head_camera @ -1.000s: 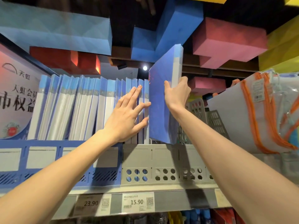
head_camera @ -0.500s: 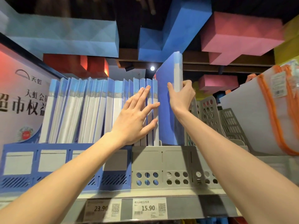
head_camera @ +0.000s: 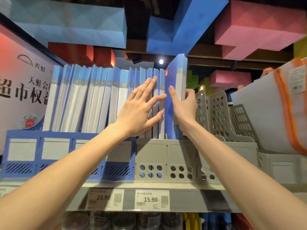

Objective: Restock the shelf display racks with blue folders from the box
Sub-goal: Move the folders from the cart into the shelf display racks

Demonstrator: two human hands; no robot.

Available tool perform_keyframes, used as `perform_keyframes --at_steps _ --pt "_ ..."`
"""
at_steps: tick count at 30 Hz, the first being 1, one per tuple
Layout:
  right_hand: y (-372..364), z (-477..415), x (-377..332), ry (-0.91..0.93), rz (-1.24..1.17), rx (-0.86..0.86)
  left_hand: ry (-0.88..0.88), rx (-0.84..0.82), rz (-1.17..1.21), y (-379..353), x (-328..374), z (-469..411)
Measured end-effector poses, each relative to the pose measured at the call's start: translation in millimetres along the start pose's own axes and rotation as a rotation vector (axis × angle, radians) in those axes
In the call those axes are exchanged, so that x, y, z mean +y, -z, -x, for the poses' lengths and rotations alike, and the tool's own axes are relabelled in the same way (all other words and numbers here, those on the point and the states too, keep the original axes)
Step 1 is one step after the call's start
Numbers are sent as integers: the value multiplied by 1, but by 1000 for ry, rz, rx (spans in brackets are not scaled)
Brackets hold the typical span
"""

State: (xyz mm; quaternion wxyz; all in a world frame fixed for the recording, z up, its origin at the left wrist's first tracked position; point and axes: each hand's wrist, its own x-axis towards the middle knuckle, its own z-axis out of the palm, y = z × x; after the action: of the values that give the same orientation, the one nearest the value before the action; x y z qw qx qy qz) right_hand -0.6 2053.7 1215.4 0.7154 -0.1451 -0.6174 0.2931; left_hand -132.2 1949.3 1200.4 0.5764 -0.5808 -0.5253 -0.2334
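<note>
- Centre of frame: a store worker slots 1 blue folder [head_camera: 174,75] into the grey rack [head_camera: 166,156] on an upper shelf, at the right end of the row of folders [head_camera: 99,100] already standing there.
- R hand [head_camera: 184,105] grips the folder at mid-height, thumb laid on the blue cover and fingers curled round the white spine.
- L hand [head_camera: 141,110], fingers straight and fanned wide, presses flat on the spines of the row's last few folders, apparently to hold them left and keep a gap open.
- The folder stands upright against the row's last spine. Its top edge rides above its neighbours', and its bottom edge is hidden behind the rack's front wall, so it looks not quite seated.
- Step in hand, by the look of it: insertion, approx. at its end. The next move calls for a straight push down and back w/ the R hand until the tops line up, then release by both hands.
- Lower centre: price tags [head_camera: 150,199] read 23.90 and 15.90.
- Left: the blue rack [head_camera: 49,155] is packed.
- Right: empty grey dividers [head_camera: 217,110] have room for more stock, next to a white pouch [head_camera: 265,113] w/ orange trim.
- The box is not in view.
</note>
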Motion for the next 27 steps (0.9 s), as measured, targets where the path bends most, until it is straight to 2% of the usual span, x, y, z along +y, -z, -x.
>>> perform_keyframes --at_steps 9,12,18,24,27 --pt "39 23 7 -75 23 -515 3 30 6 -2 0 1" --pt "41 23 -3 -73 44 -604 0 29 11 0 1 1" --pt "38 29 -5 -96 18 -602 26 38 55 0 4 2" --pt "23 33 0 -111 -68 -511 45 61 70 -2 6 1" --pt "28 35 -4 -117 -25 -503 45 39 83 1 7 0"
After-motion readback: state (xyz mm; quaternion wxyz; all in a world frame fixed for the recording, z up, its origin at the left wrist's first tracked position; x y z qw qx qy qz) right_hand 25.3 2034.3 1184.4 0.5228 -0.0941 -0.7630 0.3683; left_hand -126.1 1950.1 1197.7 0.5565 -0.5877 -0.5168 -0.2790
